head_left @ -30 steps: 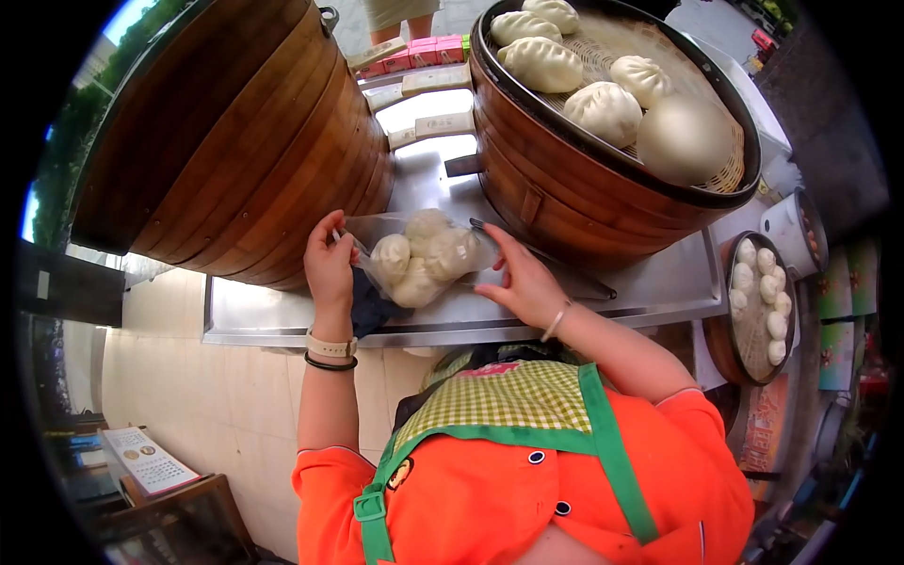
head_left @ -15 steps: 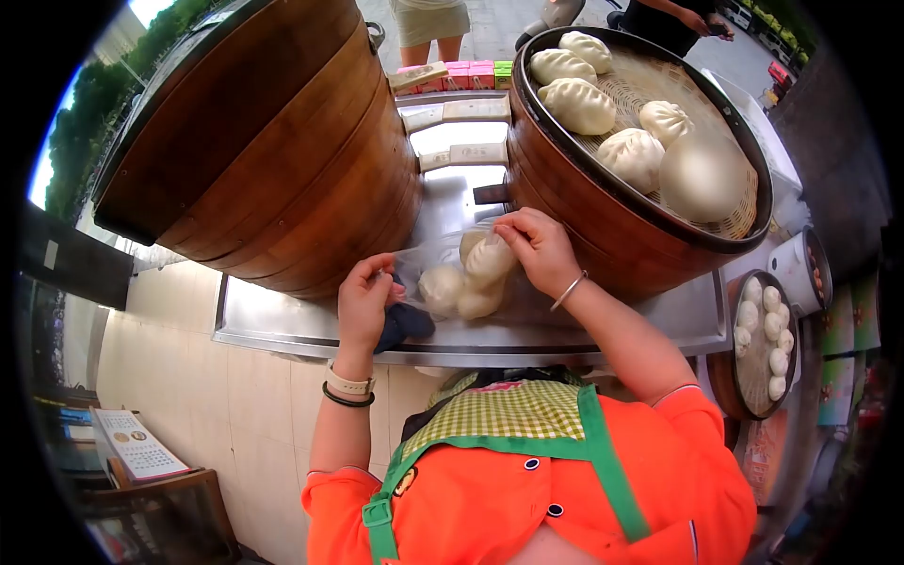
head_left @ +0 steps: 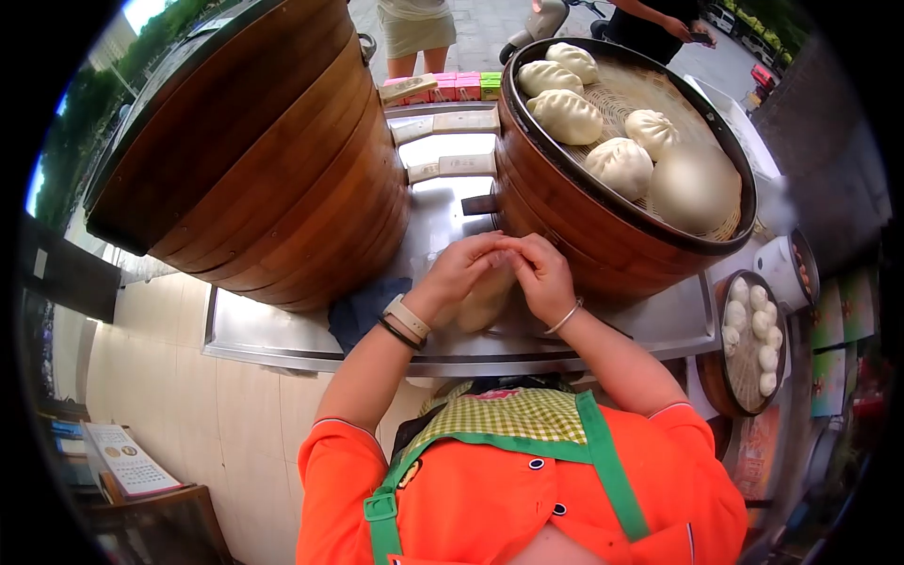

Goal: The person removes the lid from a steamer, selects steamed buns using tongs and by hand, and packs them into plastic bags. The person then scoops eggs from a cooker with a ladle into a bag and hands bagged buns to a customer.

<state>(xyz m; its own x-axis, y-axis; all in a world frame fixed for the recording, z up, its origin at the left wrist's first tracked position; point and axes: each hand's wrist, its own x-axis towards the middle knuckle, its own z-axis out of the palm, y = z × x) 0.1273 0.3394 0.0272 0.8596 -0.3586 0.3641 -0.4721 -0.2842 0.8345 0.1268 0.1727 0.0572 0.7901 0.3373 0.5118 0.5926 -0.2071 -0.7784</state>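
Observation:
Over the metal tray table (head_left: 273,330), my left hand (head_left: 463,268) and my right hand (head_left: 541,268) meet at the top of a clear plastic bag of buns (head_left: 487,299). The fingers of both hands are closed together around the bag's gathered top, and they hide much of the bag. To the right, an open round bamboo steamer (head_left: 603,240) holds several white pleated buns (head_left: 619,168). A tall stack of wooden steamers (head_left: 292,169) stands to the left. A dark blue cloth (head_left: 363,315) lies beside my left forearm.
Wooden handles (head_left: 466,166) jut between the steamers. Pink and green boxes (head_left: 461,88) line the far edge. At the right are a smaller steamer of buns (head_left: 744,348) and a white container (head_left: 786,273). Two people stand beyond the table. A calendar (head_left: 130,459) is at lower left.
My left hand has moved right and up to meet my right hand, and the spread bag opening is now gathered. More of the blue cloth shows. The view has shifted slightly.

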